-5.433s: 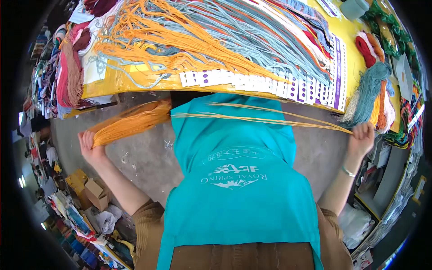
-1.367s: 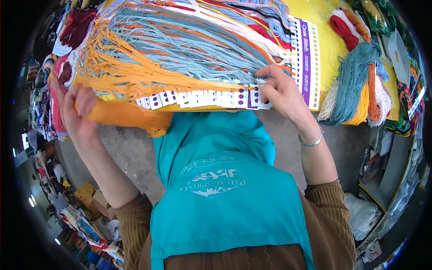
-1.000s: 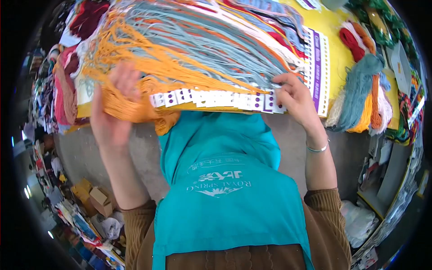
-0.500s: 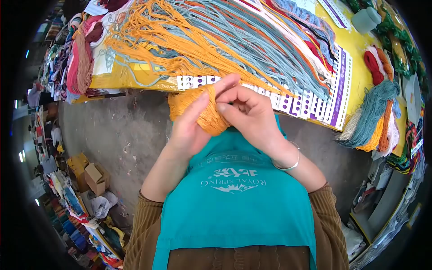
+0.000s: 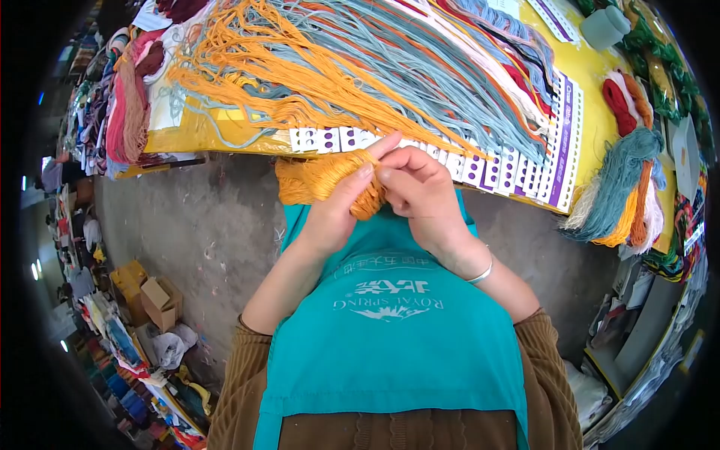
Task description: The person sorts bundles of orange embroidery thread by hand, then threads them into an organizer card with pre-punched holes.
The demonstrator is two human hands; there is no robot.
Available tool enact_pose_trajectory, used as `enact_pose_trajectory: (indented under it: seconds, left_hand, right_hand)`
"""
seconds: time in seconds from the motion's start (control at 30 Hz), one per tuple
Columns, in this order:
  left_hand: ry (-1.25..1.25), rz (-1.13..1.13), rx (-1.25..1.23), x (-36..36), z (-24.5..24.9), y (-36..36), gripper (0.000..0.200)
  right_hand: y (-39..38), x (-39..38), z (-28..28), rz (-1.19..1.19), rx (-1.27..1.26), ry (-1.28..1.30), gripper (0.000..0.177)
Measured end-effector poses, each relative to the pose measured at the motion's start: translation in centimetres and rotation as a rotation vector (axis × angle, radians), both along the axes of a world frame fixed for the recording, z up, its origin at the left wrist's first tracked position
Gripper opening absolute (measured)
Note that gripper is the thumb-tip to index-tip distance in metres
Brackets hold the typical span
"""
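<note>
My left hand (image 5: 335,215) is wrapped round a bundle of orange thread (image 5: 319,176) in front of the table edge. Its index finger points up toward the punched cards. My right hand (image 5: 424,193) is beside it, fingers curled and pinched at the bundle's right end, where strands reach the fingertips. Just beyond, long orange threads (image 5: 300,71) lie fanned over the table, next to grey-blue threads (image 5: 420,90). White cards with purple-ringed holes (image 5: 484,169) run along the near edge under the thread ends.
The yellow table (image 5: 596,79) curves across the top. Thread hanks (image 5: 630,176) hang at its right edge, and pink and brown hanks (image 5: 129,112) at its left. A pale jar (image 5: 604,28) stands at the top right. Cardboard boxes (image 5: 160,300) sit on the floor at left.
The orange bundle has turned and shifted slightly left, now showing more of its length. My left hand has rotated toward the right hand, which has moved slightly.
</note>
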State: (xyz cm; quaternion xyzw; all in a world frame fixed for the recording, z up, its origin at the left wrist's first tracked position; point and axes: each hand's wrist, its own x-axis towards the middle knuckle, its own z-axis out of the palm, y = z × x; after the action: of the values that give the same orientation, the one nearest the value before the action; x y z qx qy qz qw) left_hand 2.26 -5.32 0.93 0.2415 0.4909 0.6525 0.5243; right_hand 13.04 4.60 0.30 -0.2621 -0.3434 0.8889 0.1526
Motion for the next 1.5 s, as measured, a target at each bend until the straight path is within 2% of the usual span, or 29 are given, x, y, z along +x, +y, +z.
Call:
enact_pose_trajectory:
  seconds: [0.1, 0.23, 0.3, 0.4, 0.5, 1.5]
  left_hand:
    - [-0.291, 0.070, 0.056, -0.3, 0.1, -0.2, 0.050]
    - [-0.323, 0.106, 0.071, -0.5, -0.2, -0.2, 0.048]
    - [-0.329, 0.184, 0.019, -0.3, 0.3, 0.0, 0.046]
    - [-0.252, 0.180, -0.007, -0.8, -0.4, -0.3, 0.042]
    - [-0.251, 0.240, -0.073, -0.4, 0.3, -0.1, 0.042]
    - [-0.167, 0.284, -0.121, -0.1, 0.1, 0.1, 0.044]
  right_hand:
    - [0.1, 0.2, -0.6, -0.099, -0.059, 0.094, 0.001]
    - [0.1, 0.4, 0.1, -0.122, -0.154, 0.123, 0.003]
    - [0.7, 0.6, 0.0, -0.059, -0.171, 0.103, 0.004]
    - [0.2, 0.3, -0.8, -0.081, 0.084, 0.011, 0.004]
    - [0.0, 0.1, -0.4, -0.070, 0.176, -0.032, 0.005]
    - [-0.4, 0.4, -1.6, -0.074, 0.097, 0.024, 0.002]
